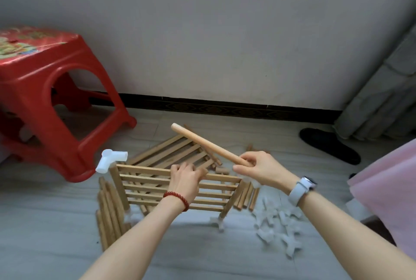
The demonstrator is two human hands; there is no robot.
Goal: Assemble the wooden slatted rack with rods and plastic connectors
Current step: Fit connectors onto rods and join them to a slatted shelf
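Note:
A wooden slatted panel (pixel 144 187) stands tilted in front of me, with white plastic connectors on its corners; one connector (pixel 110 160) sticks up at the top left. My left hand (pixel 185 178) grips the panel's top slat near the middle. My right hand (pixel 262 166) holds a wooden rod (pixel 202 142) by its near end, and the rod points up and to the left. A second slatted panel (pixel 171 151) lies flat on the floor behind.
Loose rods lie on the floor at the left (pixel 108 214) and right (pixel 246 196) of the panel. A heap of white connectors (pixel 278 225) sits at the right. A red plastic stool (pixel 45 99) stands at the left, a black slipper (pixel 329 145) and pink fabric (pixel 387 192) at the right.

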